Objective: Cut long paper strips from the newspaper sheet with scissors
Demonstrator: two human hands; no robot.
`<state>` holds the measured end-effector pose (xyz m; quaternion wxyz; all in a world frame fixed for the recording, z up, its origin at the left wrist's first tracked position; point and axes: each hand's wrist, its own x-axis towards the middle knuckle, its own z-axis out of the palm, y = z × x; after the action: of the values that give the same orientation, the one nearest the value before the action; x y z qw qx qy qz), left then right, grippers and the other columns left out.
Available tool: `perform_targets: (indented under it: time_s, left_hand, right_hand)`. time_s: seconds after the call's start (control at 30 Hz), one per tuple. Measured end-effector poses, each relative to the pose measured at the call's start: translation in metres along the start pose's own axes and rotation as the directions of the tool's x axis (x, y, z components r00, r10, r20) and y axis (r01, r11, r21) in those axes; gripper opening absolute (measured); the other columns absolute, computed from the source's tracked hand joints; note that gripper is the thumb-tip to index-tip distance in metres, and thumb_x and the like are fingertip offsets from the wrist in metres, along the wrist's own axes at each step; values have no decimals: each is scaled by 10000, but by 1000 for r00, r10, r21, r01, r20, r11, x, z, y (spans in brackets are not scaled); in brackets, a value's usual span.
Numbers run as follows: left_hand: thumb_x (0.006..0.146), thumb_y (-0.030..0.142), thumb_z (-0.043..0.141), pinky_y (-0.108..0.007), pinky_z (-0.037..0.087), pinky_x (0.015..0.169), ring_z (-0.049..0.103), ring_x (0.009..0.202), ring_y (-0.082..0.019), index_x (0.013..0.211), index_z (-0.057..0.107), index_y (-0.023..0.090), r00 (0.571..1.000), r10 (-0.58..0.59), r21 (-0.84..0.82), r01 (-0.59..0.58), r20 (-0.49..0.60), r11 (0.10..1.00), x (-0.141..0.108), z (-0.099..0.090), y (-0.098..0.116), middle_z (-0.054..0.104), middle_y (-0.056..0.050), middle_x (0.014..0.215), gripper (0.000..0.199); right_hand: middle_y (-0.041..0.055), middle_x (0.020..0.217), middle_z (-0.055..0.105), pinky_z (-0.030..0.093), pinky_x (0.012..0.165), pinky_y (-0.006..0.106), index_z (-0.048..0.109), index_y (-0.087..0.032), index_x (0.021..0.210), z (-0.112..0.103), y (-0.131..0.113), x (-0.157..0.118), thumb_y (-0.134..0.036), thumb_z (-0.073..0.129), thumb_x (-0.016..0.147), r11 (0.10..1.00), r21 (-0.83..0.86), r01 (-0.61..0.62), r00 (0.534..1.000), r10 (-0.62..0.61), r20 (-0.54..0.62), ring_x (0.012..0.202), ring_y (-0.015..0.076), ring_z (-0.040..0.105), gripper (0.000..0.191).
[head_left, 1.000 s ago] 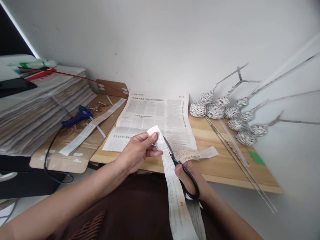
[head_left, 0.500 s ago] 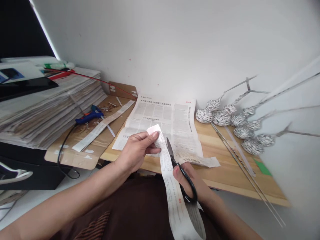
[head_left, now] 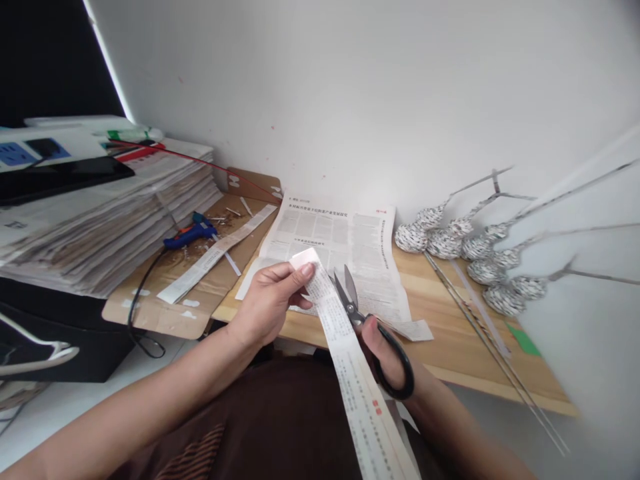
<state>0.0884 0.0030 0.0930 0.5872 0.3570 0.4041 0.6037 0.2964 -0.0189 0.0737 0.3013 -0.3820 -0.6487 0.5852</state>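
Between thumb and fingers, my left hand (head_left: 273,293) pinches the upper end of a long printed paper strip (head_left: 350,373), which hangs down over my lap. Black-handled scissors (head_left: 353,313) are in my right hand (head_left: 387,353), with the thumb through one loop. Their blades stand apart, pointing up, close to the right edge of the strip. Part of the right hand's fingers is hidden behind the strip and handles. A newspaper sheet (head_left: 320,227) lies on the wooden table behind both hands.
On the left, a blue glue gun (head_left: 193,233) and a folded paper strip (head_left: 200,267) lie on cardboard (head_left: 170,313) beside a tall newspaper stack (head_left: 165,193). Several woven paper gourds (head_left: 445,240) and thin rods (head_left: 480,327) are on the right of the table.
The scissor blades have opened, and my right hand has moved slightly right. The strip hangs straighter, slanting down to the right. The whole view has shifted a little.
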Motion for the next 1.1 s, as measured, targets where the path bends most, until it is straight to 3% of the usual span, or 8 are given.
perform_targets:
  time_s: [0.17, 0.3, 0.37, 0.53, 0.67, 0.8, 0.93, 1.1]
  left_hand:
    - [734, 425, 859, -240, 597, 593, 639, 654, -123, 771, 774, 168, 999, -32, -35, 32, -6, 999, -4, -6, 6, 716, -22, 752, 273]
    - [784, 437, 824, -250, 609, 607, 665, 701, -134, 873, 772, 182, 1000, -29, -53, 29, 5, 998, -6, -14, 8, 738, -27, 828, 275]
    - [796, 447, 813, -245, 601, 616, 667, 712, -134, 897, 762, 185, 1000, -30, -50, 30, 4, 998, -7, -17, 9, 739, -27, 842, 286]
    - [811, 507, 781, -280, 606, 638, 682, 731, -156, 928, 727, 186, 992, -109, -32, 111, 61, 993, -12, -21, 11, 752, -53, 899, 346]
    - [824, 514, 765, -279, 607, 603, 707, 764, -180, 984, 704, 199, 984, -140, -65, 148, 115, 987, -17, -18, 14, 755, -64, 983, 359]
    - [835, 510, 758, -258, 606, 589, 706, 735, -160, 1085, 689, 233, 987, -124, -135, 137, 97, 981, -16, -14, 15, 759, -44, 987, 379]
    - [857, 454, 757, -252, 614, 649, 703, 716, -137, 1106, 692, 228, 993, -90, -218, 105, 78, 970, -11, -14, 15, 766, -26, 942, 343]
    - [905, 399, 718, -220, 599, 694, 718, 762, -133, 1042, 715, 187, 995, -57, -232, 76, 88, 970, -7, -14, 17, 775, -38, 944, 252]
  right_hand:
    - [9, 538, 528, 427, 530, 287, 653, -193, 768, 14, 6, 1, -853, 247, 909, 972, 218, -92, 991, 68, 114, 534, 176, 546, 788]
    - [-12, 521, 508, 380, 502, 258, 584, -183, 740, 20, 10, -2, -830, 237, 933, 962, 266, -55, 981, 2, 194, 451, 118, 457, 758]
    - [-10, 539, 514, 393, 504, 256, 567, -186, 741, 22, 7, -2, -814, 220, 947, 960, 277, -31, 985, -19, 173, 462, 117, 464, 747]
    - [19, 649, 560, 466, 602, 302, 586, -209, 719, 23, -13, 2, -806, 344, 929, 998, 14, 57, 998, -57, -22, 630, 180, 535, 678]
    - [16, 653, 529, 445, 613, 313, 574, -212, 690, 23, -24, 3, -795, 368, 930, 989, -113, 94, 996, -91, 24, 648, 185, 498, 664]
    - [-2, 665, 473, 384, 574, 284, 534, -199, 715, 23, -22, 3, -767, 391, 944, 982, -150, 114, 993, -108, 45, 637, 153, 423, 629]
    - [-9, 678, 437, 339, 563, 281, 482, -207, 722, 21, -18, 3, -739, 362, 970, 984, -151, 96, 995, -98, -6, 625, 141, 387, 600]
    - [-4, 658, 442, 347, 541, 281, 471, -224, 693, 19, -23, -3, -749, 472, 921, 986, -156, 61, 997, -66, -28, 619, 155, 403, 572]
